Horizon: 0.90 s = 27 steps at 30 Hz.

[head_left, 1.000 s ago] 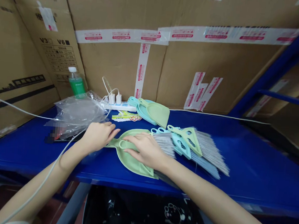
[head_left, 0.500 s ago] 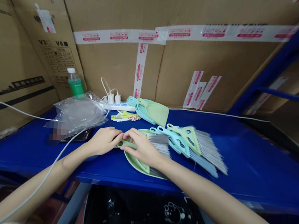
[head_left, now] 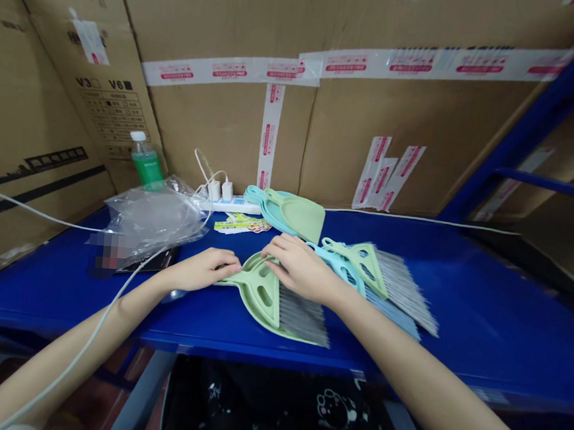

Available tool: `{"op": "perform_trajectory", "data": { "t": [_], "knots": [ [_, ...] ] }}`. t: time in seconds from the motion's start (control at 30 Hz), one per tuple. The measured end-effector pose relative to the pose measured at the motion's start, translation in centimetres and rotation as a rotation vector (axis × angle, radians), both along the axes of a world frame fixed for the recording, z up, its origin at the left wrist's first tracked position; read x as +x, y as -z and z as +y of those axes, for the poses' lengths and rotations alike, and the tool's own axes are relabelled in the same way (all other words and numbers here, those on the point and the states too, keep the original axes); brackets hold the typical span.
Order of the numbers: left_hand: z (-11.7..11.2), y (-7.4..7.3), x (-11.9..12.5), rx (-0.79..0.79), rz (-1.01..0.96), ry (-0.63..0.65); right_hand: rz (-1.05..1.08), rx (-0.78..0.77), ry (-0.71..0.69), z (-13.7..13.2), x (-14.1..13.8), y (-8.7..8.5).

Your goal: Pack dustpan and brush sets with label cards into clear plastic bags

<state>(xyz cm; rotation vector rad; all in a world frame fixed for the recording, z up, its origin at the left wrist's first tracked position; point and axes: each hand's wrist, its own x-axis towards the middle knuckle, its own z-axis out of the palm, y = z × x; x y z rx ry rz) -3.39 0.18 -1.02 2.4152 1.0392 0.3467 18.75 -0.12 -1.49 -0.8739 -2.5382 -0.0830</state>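
Observation:
A light green hand brush with grey bristles lies in a light green dustpan, their handles together on the left. My left hand is closed around the handle end, hiding most of it. My right hand lies over the far edge of the brush and pan, fingers apart and slightly bent, fingertips at the brush head. Beyond its wrist, more brushes lie overlapping: a green brush with pale bristles on top and a blue brush beneath, partly hidden by my hand.
Stacked blue and green dustpans stand near the cardboard wall. A power strip, colourful labels, a clear plastic bag and a green-liquid bottle are at the back left. A white cable crosses my left forearm.
My right hand has moved off the handle, right and a little upward, to the brush's far edge. More of the green brush and pan now shows. My left hand keeps the handle.

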Motion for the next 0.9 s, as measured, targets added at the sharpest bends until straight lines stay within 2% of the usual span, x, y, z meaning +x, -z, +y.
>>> {"op": "perform_trajectory", "data": {
  "t": [0.23,0.37,0.57,0.9],
  "knots": [
    [0.2,-0.3,-0.3,-0.096,-0.01,0.052,-0.291,0.105,0.258,0.7,0.7,-0.2],
    [0.2,-0.4,-0.4,-0.094,-0.001,0.064,-0.39,0.062,0.399,1.1,1.7,-0.6],
    [0.2,-0.5,-0.8,-0.073,0.035,0.081,-0.45,-0.053,0.445,1.2,2.0,-1.4],
    [0.2,-0.4,-0.6,-0.086,0.008,0.083,-0.373,0.024,0.573,1.7,2.2,-1.7]
  ]
}}
